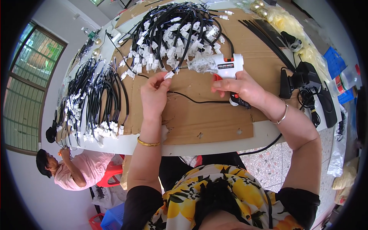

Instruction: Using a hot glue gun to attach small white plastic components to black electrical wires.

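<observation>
My right hand [245, 87] is wrapped round the handle of a white hot glue gun [230, 69] with a red trigger. Its nozzle end is smeared with grey residue and points left. In a pinch between thumb and finger, my left hand [154, 94] holds a small white wire connector [169, 75]. The gun's tip is close to the connector; whether they touch is too small to tell. Just beyond both hands lies a big heap of black cables [191, 23] with white connectors on their ends.
Brown cardboard [214, 126] covers the table. More bundled cables [109, 96] lie on the left, beside a seated person in pink [82, 168]. Thin black rods [268, 44], a black device [306, 78] and yellowish plastic bags [285, 23] are on the right. A black cord [191, 100] crosses the cardboard.
</observation>
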